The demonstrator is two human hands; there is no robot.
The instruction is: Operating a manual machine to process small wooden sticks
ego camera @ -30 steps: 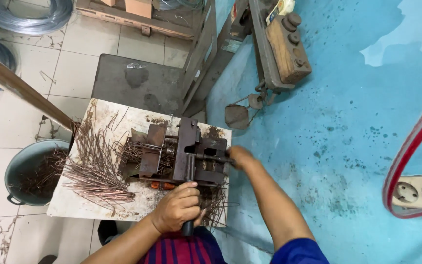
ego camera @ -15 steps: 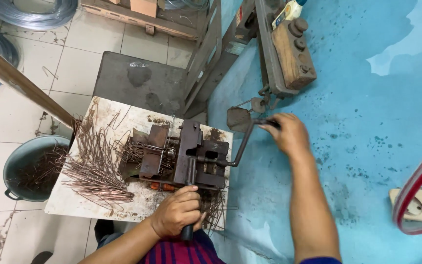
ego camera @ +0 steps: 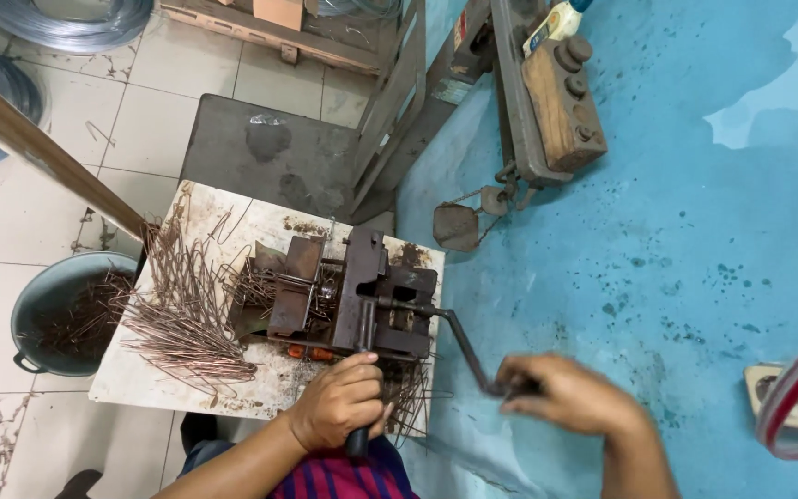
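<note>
Gripping two handles at once: left hand point(ego camera: 339, 405) is wrapped tight around the dark straight lever handle point(ego camera: 358, 442) that juts from the near side of the rusty iron wire-bending jig point(ego camera: 353, 300); right hand point(ego camera: 570, 395) is closed over the end of the bent steel crank handle point(ego camera: 462, 344), which runs out from the jig's right side. Motion blur on the right hand; the exact finger wrap there is hard to read.

Jig sits bolted near the middle of the small stained white counter point(ego camera: 140, 379). Left of the jig, a loose heap of thin coppery bent wire pieces point(ego camera: 182, 314) fans across the top. More short wires hang off the edge just near of the jig, beside the left wrist. Further left of the jig, on the tiled floor, a grey round metal tub point(ego camera: 57, 310) holds more of the same wire. Beyond the jig, a dark metal stool top point(ego camera: 265, 152); to the jig's right, teal painted floor point(ego camera: 658, 231).

Judgement on technique: the left hand should hold the lever firm and steady so the jig clamps evenly, while the crank is swung smoothly through its arc, not jerked. Fingers are best kept clear of the jig's moving parts and the wire ends.
</note>
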